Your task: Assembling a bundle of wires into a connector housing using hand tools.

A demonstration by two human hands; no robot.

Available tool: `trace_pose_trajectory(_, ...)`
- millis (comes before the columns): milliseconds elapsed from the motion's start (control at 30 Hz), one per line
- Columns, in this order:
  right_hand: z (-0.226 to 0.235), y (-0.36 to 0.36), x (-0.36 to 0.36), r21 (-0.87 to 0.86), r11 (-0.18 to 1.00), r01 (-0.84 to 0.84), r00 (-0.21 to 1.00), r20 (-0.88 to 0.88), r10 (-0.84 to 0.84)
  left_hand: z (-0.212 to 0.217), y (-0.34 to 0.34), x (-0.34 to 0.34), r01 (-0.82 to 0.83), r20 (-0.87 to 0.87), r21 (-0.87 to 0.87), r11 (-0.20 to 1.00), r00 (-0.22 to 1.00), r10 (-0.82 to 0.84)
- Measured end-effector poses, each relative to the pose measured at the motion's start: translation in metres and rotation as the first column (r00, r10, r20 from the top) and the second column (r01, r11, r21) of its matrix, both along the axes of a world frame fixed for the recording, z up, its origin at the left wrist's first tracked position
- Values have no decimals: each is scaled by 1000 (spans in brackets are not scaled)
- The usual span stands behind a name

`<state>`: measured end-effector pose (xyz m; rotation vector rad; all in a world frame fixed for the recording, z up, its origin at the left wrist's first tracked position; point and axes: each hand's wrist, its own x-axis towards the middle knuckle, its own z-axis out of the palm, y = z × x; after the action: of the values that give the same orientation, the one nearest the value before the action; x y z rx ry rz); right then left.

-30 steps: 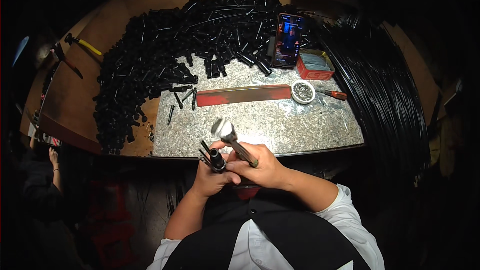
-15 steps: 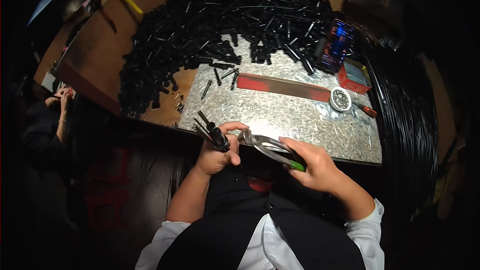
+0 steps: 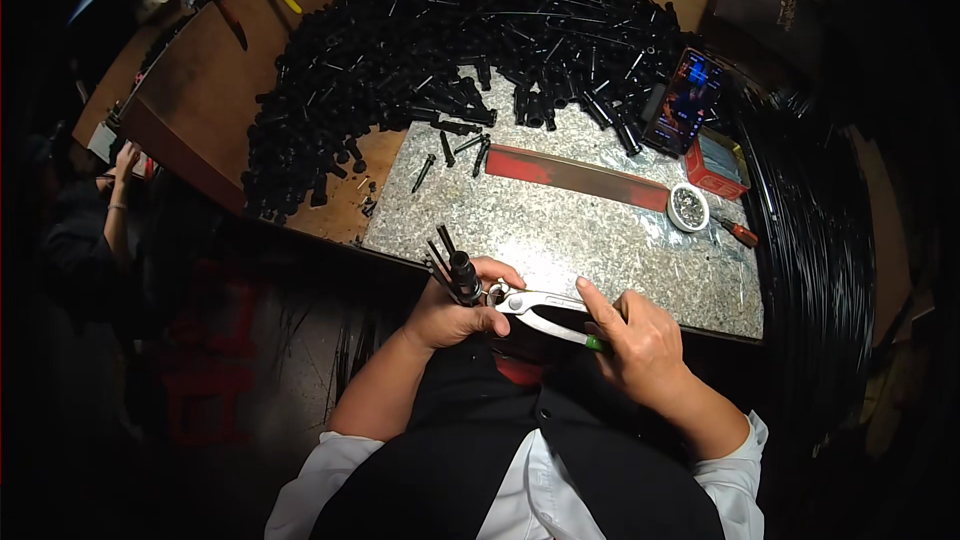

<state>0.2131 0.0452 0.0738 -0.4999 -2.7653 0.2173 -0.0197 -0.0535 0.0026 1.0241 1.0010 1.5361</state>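
My left hand (image 3: 440,322) is closed around a black cylindrical piece (image 3: 463,278) with several thin dark rods (image 3: 441,243) sticking up beside it. In my right hand (image 3: 645,345) are metal pincers (image 3: 535,304) with green-covered handles, its index finger stretched out along the tool. The pincers' jaws meet the side of the black piece, next to my left thumb. Whether they bite on a part there is too small to tell. Both hands hang over the near edge of a speckled stone slab (image 3: 590,260).
A big heap of black tubular parts (image 3: 430,50) covers the far side. On the slab lie a red-brown bar (image 3: 575,177), a white cup of small metal bits (image 3: 688,208), a screwdriver (image 3: 738,232) and loose pins (image 3: 424,173). A phone (image 3: 686,100) leans by a red box (image 3: 715,175). Another person's arm (image 3: 117,210) is at left.
The pincers' jaws have turned and come up against the black piece. My right index finger has straightened. Both hands sit slightly farther right in the picture, and the view has shifted a little.
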Motion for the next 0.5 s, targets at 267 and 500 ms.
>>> trace_pose_trajectory(267,-4,-1,0,80,996,43,999,-35,-40,4,-1,6,-77,-177,-13,997,981,73)
trace_pose_trajectory(500,-9,4,-1,143,990,20,999,-36,-15,-3,3,5,-86,-177,15,996,980,88)
